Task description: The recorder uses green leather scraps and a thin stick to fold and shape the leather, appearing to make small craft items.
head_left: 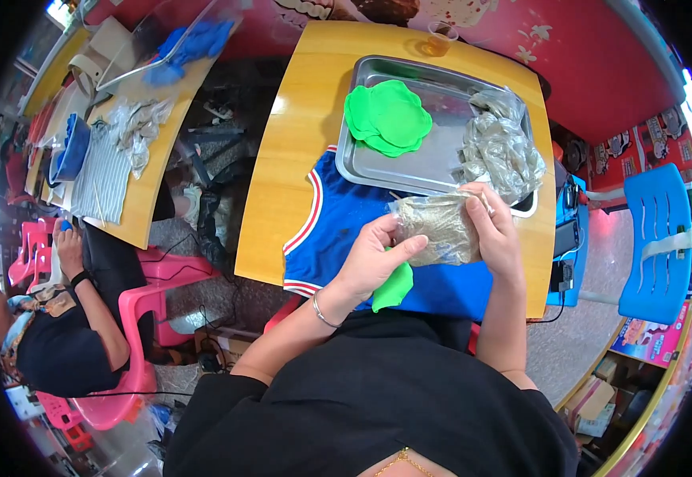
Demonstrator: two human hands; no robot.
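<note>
Between my two hands, above the front of the table, is a small clear plastic bag (439, 226) filled with something grey-brown that I cannot make out. My left hand (374, 253) grips its left end, thumb over the front. My right hand (491, 226) pinches the right end with fingers and thumb. Just below my left hand a bright green flat piece (394, 289) lies against the blue cloth. Beyond my hands stands a metal tray (398, 172). It holds stacked green scalloped pieces (389, 118) on the left and a heap of similar plastic bags (502, 151) on the right.
A blue jersey (326, 215) with red-white trim covers the table's (270, 191) near part. A plastic cup (440, 38) stands at the far edge. Left, another person (68, 342) sits by a second table (159, 159). A blue chair (655, 246) is at right.
</note>
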